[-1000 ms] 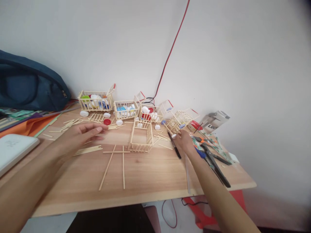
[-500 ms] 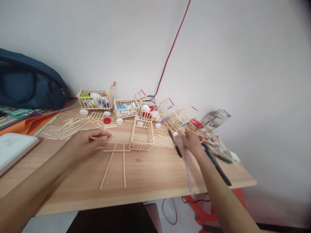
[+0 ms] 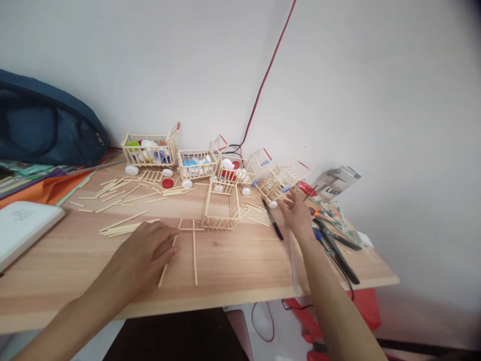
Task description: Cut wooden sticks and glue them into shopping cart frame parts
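Observation:
My left hand [image 3: 152, 248] is low over the left end of a small layout of thin wooden sticks, its fingers and thumb apart; it partly covers the slanted stick [image 3: 164, 273]. An upright stick [image 3: 195, 255] lies to its right, crossed near the top by a short stick [image 3: 192, 229]. Just behind stands an open stick frame basket [image 3: 221, 205]. My right hand [image 3: 296, 213] reaches over the table's right side with fingers apart, close to a white bottle cap [image 3: 272, 204] and a black pen [image 3: 273, 220]. No held object shows in either hand.
Stick-built carts [image 3: 197, 165] holding bottle caps line the wall. Loose sticks [image 3: 112, 193] lie at left, near a white box [image 3: 28, 228] and a blue bag [image 3: 48, 120]. Pliers [image 3: 340, 258], a clear strip [image 3: 293, 263] and a carton [image 3: 340, 180] occupy the right.
My left hand has moved forward and right, down onto the slanted stick, uncovering a bundle of sticks behind it. My right hand has shifted slightly, its fingers spreading.

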Available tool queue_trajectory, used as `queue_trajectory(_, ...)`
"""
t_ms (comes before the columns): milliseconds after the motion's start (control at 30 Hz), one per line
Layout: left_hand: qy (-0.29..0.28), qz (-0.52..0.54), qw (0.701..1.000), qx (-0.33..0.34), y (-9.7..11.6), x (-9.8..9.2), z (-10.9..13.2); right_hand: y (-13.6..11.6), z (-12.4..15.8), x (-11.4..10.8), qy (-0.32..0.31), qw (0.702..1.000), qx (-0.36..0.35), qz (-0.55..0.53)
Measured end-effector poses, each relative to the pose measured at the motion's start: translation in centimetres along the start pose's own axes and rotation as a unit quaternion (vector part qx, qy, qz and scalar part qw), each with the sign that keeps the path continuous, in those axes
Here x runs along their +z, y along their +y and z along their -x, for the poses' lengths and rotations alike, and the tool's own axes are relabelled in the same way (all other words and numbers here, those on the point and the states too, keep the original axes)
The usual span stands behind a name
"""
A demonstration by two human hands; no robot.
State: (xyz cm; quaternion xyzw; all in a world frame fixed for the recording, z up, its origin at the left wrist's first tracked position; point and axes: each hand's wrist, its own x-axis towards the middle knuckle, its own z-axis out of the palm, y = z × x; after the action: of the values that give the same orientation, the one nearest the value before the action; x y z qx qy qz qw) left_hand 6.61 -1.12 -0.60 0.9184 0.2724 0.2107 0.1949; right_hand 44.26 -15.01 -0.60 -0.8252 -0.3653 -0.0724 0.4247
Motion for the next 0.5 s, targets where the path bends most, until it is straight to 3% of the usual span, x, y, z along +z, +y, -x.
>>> queue_trajectory(267,0.005,-0.02,0.998,0.056,0.8,1.5,0.9,0.3,-1.3,1.3,-0.028,0.999,-0.007,0.024)
queue_trajectory(400,0.019,-0.02,0.997,0.067,0.3,1.6,1.0,0.1,-1.0,0.5,-0.014,0.999,0.006,0.047)
queue_trajectory(500,0.029,-0.029,0.997,0.062,-0.4,1.7,1.2,-0.7,0.9,-0.8,0.014,0.998,0.007,0.057)
